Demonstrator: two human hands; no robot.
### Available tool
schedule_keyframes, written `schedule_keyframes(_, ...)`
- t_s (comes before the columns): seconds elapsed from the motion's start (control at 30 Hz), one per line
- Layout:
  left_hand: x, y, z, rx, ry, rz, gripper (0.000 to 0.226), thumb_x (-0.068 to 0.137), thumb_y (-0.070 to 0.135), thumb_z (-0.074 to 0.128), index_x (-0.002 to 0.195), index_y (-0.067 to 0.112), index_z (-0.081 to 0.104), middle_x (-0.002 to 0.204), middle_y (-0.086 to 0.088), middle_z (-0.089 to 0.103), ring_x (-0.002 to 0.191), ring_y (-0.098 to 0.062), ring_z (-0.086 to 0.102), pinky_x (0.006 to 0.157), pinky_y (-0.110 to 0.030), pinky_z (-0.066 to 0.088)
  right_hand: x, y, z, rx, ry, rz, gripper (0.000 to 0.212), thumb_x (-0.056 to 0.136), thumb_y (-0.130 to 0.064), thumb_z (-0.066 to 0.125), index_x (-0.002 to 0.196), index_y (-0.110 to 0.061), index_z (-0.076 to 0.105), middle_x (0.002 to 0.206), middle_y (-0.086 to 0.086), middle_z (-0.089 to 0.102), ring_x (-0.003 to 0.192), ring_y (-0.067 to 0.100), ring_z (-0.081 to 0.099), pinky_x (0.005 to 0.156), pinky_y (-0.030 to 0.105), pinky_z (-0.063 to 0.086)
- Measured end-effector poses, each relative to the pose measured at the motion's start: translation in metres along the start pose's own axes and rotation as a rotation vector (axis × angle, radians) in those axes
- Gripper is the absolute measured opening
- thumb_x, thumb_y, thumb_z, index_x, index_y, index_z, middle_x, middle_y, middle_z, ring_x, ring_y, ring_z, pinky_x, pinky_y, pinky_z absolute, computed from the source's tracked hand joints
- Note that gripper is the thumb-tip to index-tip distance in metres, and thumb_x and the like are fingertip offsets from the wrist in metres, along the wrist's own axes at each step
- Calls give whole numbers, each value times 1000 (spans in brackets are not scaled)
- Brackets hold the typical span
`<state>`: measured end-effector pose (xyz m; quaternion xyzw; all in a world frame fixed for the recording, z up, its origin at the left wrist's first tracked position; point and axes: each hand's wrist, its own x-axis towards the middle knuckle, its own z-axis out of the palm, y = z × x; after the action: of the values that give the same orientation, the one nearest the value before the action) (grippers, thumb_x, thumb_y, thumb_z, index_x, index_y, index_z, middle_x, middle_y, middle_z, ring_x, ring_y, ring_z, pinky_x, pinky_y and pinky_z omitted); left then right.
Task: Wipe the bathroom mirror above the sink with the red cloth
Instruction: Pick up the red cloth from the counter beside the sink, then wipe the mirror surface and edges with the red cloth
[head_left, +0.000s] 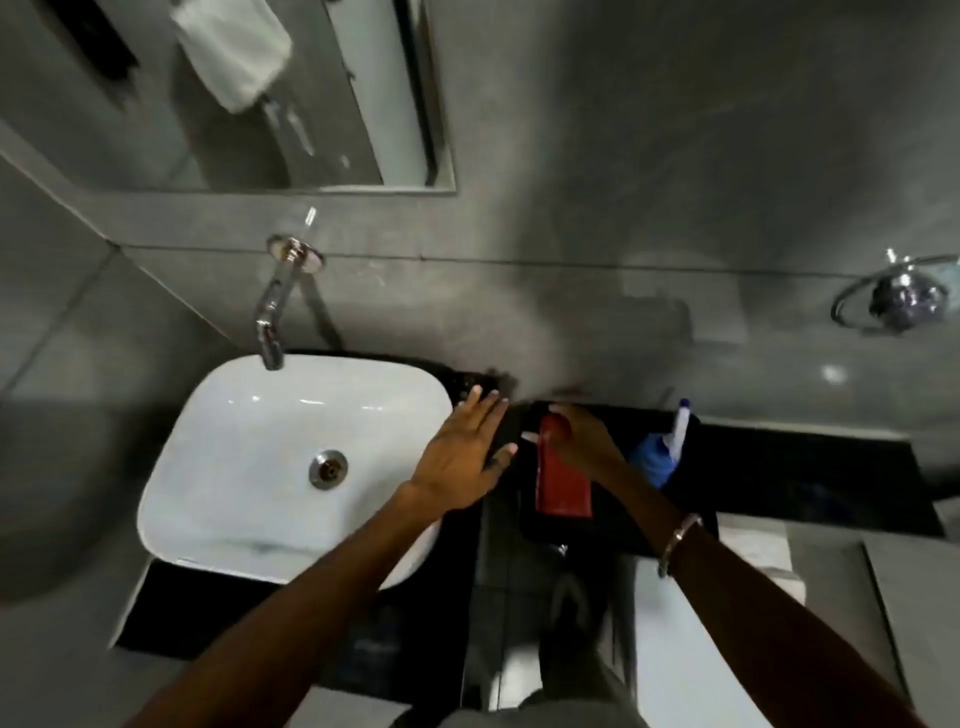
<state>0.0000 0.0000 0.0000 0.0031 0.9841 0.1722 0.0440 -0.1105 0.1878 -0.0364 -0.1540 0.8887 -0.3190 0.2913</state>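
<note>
The mirror (156, 130) hangs on the grey wall at the upper left, above the white sink (234, 467), and reflects a white towel. A folded red cloth (563, 483) lies on the black counter (805, 478) to the right of the sink. My right hand (582, 441) grips its far end with fingers closed on it. My left hand (462, 457) hovers flat with fingers spread over the sink's right rim, just left of the cloth, holding nothing.
A chrome tap (272, 312) juts from the wall over the sink. A blue spray bottle with a white nozzle (660, 447) stands right of my right hand. A chrome ring fixture (898, 301) is mounted on the wall at far right.
</note>
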Motion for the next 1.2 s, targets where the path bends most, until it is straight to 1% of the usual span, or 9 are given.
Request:
schedule_keyframes(0.17, 53, 18, 73, -105, -276, -90, 69, 108, 42, 40, 164, 9, 16, 174, -11, 12, 162, -29, -3, 132, -41, 8, 25, 57, 19, 158, -11, 392, 46, 104, -30, 56, 141, -3, 55, 145, 17, 58, 134, 34, 56, 104, 30, 43)
schedule_keyframes(0.3, 71, 18, 124, -118, -366, -148, 68, 109, 43, 36, 164, 9, 14, 174, -12, 11, 162, -31, -3, 131, -42, 5, 50, 80, 50, 233, 70, 657, 67, 97, -33, 63, 150, -2, 39, 154, 22, 45, 142, 40, 46, 115, 49, 42)
schedule_keyframes(0.5, 68, 19, 139, -255, -342, -200, 70, 109, 46, 37, 165, 13, 12, 175, -6, 8, 161, -21, -7, 131, -43, 9, 66, 81, 59, 520, 53, 701, 62, 94, -28, 68, 146, -1, 46, 144, 21, 57, 130, 38, 59, 108, 49, 51)
schedule_keyframes(0.67, 57, 18, 81, -739, -42, -312, 61, 108, 46, 40, 163, 29, 19, 173, 11, 10, 157, 0, -8, 125, -26, 6, 39, 26, 26, 697, 47, 449, 29, 89, -13, 62, 115, -1, 67, 119, 25, 70, 109, 42, 68, 99, 54, 57)
schedule_keyframes(0.8, 51, 18, 1, -1494, 200, -380, 54, 106, 40, 42, 157, 25, 37, 168, 0, 34, 158, -16, 23, 132, -40, 16, -3, -82, -16, 410, 134, -10, 20, 89, -20, 64, 108, -15, 67, 98, 9, 74, 95, 28, 72, 84, 38, 55)
schedule_keyframes(0.9, 38, 30, -57, -2039, 382, -401, 52, 109, 41, 31, 124, 7, 68, 120, -14, 76, 122, -20, 67, 109, -33, 52, -38, -174, -30, 256, 25, -320, 22, 100, -41, 58, 106, -20, 60, 83, -3, 67, 76, 17, 68, 73, 32, 51)
schedule_keyframes(0.97, 25, 30, -91, -2277, 475, -187, 54, 109, 41, 31, 109, -1, 65, 98, -15, 77, 107, -27, 67, 96, -34, 58, -58, -223, -36, 59, 30, -466, 34, 102, -49, 52, 91, -17, 56, 78, 1, 62, 79, 25, 66, 71, 34, 44)
schedule_keyframes(1.07, 9, 20, -147, -2444, 633, -203, 65, 104, 53, 34, 133, 1, 60, 119, -23, 71, 109, -39, 68, 99, -50, 52, -73, -276, -55, -201, 368, -673, 42, 104, -44, 51, 126, -11, 66, 121, 15, 68, 119, 35, 60, 105, 40, 43)
schedule_keyframes(1.2, 0, 4, -229, -2417, 803, 34, 55, 96, 49, 43, 108, 8, 78, 101, -15, 81, 87, -32, 79, 72, -49, 65, -78, -337, -109, -377, 672, -875, 63, 105, -46, 42, 161, -19, 32, 169, 9, 27, 160, 30, 17, 130, 47, 15)
